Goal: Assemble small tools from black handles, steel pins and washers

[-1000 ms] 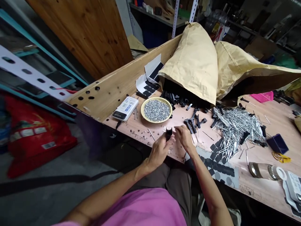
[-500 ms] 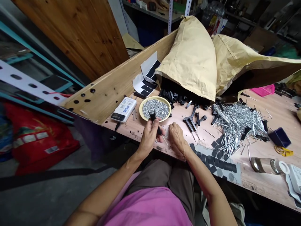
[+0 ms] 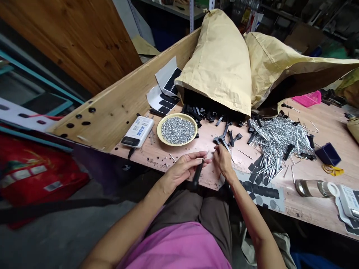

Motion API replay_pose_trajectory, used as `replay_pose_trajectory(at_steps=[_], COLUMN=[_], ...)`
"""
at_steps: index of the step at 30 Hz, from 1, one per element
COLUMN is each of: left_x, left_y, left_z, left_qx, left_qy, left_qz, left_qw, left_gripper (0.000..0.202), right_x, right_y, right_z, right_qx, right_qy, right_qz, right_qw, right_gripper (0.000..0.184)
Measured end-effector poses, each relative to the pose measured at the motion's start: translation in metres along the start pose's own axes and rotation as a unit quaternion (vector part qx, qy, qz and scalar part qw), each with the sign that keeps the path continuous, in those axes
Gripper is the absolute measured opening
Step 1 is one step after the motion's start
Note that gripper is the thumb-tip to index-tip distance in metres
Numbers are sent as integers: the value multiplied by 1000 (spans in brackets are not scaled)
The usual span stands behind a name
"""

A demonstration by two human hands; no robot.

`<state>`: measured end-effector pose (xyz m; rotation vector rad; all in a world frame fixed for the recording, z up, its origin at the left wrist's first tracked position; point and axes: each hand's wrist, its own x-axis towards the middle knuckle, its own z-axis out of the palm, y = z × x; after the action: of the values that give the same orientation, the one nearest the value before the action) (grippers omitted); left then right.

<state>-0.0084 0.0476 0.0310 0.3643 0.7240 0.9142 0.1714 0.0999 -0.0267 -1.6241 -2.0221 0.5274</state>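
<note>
From the left hand (image 3: 183, 167) juts one black piece (image 3: 198, 172).

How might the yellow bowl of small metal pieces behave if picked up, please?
The bowl would probably feel heavy for its size, being filled with metal pieces. Those look loose and uncovered, so tilting would likely spill some.

The worktop (image 3: 316, 213) carries two large paper sacks (image 3: 218, 56), one yellow bowl (image 3: 177, 144), two white cases (image 3: 138, 131), one clear bottle (image 3: 314, 188), one dark blue box (image 3: 328, 154), one pink basket (image 3: 307, 98) and one yellow loop (image 3: 333, 170). One heap of metal pins (image 3: 283, 145) overlaps too densely to count, and the tiny metal pieces (image 3: 178, 130) filling the bowl are likewise too many. One black piece (image 3: 198, 174) is held; the loose black pieces (image 3: 232, 138) lie too jumbled for a sure number.
</note>
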Motion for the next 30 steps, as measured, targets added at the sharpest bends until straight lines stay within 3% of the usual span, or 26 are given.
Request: replay_pose_trajectory(at_steps=[3, 6, 10, 14, 19, 24, 30], left_x=[14, 24, 30, 28, 26, 26, 27], left_y=[-13, -22, -29, -32, -34, -35, -33], left_z=[2, 4, 5, 9, 13, 15, 15], left_qx=[-4, -35, -30, 11, 87, 125, 105], left_qy=[70, 115, 110, 88, 52, 41, 18], left_qz=[6, 6, -48, -45, -13, 19, -12], left_qw=[998, 993, 992, 995, 995, 991, 994], left_gripper=[38, 37, 15, 29, 45, 49, 53], right_x=[-7, -11, -15, -20, -23, -26, -31], right_y=[3, -2, -17, -29, -32, -32, -28], right_z=[-2, -4, -5, -6, -11, -17, -16], right_qx=[80, 219, 366, 424, 458, 451, 416], right_qy=[38, 78, 99, 103, 81, 72, 100], right_qz=[20, 122, 188, 178, 150, 113, 49], right_qw=[996, 965, 906, 882, 873, 882, 903], right_gripper=[15, 11, 18, 21, 24, 25, 17])
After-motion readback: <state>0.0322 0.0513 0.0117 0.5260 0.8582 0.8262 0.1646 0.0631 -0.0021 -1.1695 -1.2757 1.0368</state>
